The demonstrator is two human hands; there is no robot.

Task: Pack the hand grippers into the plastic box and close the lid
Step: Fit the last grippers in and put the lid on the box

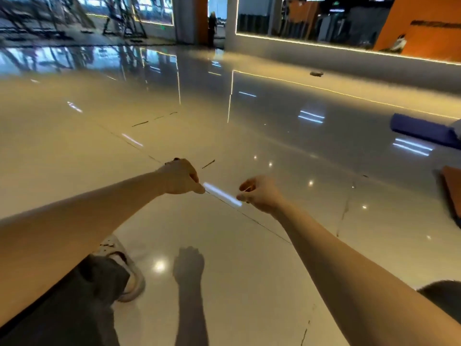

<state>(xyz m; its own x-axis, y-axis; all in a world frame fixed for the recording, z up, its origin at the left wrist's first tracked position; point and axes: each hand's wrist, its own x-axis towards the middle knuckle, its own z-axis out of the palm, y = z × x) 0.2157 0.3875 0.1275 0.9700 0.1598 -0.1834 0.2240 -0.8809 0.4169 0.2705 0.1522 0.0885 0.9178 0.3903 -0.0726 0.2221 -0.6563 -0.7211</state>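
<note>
Legs: the person is down on the floor, with a dark trouser leg [94, 283] and a pale shoe [124, 265] showing under the left forearm.
Shadow: one arm's shadow [189, 275] lies on the tiles between the two arms.
Arms: both are bare, reaching forward and low, and draw closer together towards the hands.
Left hand: the left hand [178, 177] is knuckles up with its fingers curled under. A small dark bit shows at its far edge. I cannot tell whether it grips anything.
Right hand: the right hand [259, 193] is curled in, thumb near the fingertips as if pinching. I cannot make out anything in it.
Between the hands: the bright strip [222, 194] looks to me like a lamp reflected in the tile, not an object.
Hand grippers and plastic box: neither the hand grippers nor the plastic box is anywhere in view.
Progress: nothing here shows a gripper packed or a lid closed, so I would count both steps as unproven and likely not yet done.
Floor: the glossy pale floor [224, 116] runs far back.
Right side: a rolled blue mat [424, 131] lies there, with an orange mat [452, 196] nearer.
Far end: there is a small dark object [316, 74], gym machines [50, 18] and a figure in a doorway [212, 24].
</note>
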